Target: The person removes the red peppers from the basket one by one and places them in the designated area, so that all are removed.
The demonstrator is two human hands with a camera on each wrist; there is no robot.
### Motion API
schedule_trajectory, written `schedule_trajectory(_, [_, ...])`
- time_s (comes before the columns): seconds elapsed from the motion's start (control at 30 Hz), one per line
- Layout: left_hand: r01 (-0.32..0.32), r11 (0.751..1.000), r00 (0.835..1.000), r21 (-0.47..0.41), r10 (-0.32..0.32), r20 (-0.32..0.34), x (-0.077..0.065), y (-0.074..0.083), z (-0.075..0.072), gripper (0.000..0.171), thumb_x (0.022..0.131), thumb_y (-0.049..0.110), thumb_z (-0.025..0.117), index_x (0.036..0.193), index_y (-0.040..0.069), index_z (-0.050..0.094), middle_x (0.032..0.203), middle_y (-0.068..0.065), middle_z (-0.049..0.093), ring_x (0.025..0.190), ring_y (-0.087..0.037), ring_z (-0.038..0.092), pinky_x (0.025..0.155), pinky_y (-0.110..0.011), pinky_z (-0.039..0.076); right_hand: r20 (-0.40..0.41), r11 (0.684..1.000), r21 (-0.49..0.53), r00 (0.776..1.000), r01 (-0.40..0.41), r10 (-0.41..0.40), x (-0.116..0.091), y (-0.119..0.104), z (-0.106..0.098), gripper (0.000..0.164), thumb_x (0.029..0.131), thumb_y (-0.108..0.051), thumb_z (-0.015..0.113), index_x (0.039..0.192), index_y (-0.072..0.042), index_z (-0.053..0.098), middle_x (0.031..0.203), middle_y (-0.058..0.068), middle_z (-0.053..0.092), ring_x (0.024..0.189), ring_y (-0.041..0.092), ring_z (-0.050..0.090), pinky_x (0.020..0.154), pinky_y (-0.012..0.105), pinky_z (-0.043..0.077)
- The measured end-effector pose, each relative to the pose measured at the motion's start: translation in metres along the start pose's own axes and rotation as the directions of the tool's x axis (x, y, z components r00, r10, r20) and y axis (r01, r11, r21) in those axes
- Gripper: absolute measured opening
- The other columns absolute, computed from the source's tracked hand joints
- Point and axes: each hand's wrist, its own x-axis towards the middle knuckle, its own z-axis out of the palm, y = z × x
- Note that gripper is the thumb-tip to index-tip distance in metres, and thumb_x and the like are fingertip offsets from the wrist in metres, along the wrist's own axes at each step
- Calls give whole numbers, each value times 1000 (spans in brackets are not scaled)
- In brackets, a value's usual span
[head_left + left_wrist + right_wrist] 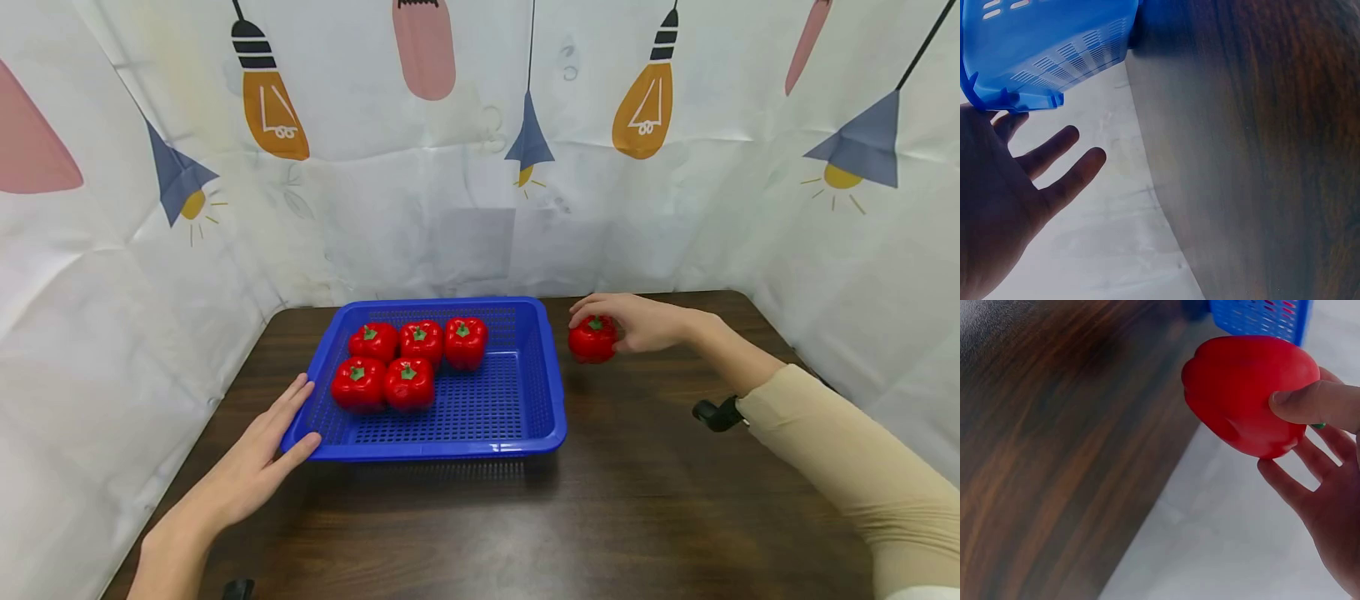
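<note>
A blue plastic basket (442, 451) stands on the dark wooden table, with several red bell peppers (409, 385) grouped toward its left and back. My left hand (251, 471) rests on the basket's left rim at the front corner, fingers extended. From the left wrist view, the thumb side and fingers of that hand (1004, 200) lie spread by the basket's underside edge. Right of the basket, my right hand (641, 321) grips another red bell pepper (589, 343) from above, thumb on one side and fingers on the other. The right wrist view shows that pepper (1250, 394) raised off the table.
The dark wooden table (480, 533) extends in front of the basket and to its right. A white cloth (375, 225) printed with lamps and bulbs hangs behind and along both sides. Black wrist mounts (718, 414) hang beneath the forearms.
</note>
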Motion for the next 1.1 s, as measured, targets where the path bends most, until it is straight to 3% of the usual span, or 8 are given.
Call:
schedule_trajectory(0.57, [38,999,999,-15,-38,23,0,1,0,70,106,28,57,166,19,21,172,-3,9,151,-47,16,108,-75,18,-2,1000,-10,1000,-24,24,17,24,25,63,75,20,66,132,-7,62,152,15,47,139,38,44,101,52,48])
schedule_trajectory(1.1, [51,998,998,-24,-50,38,0,2,-1,71,107,28,56,166,19,19,172,-3,8,154,-41,14,111,-72,18,-14,999,26,999,-42,42,16,27,25,72,77,18,67,143,-11,59,162,12,36,145,38,38,103,55,46])
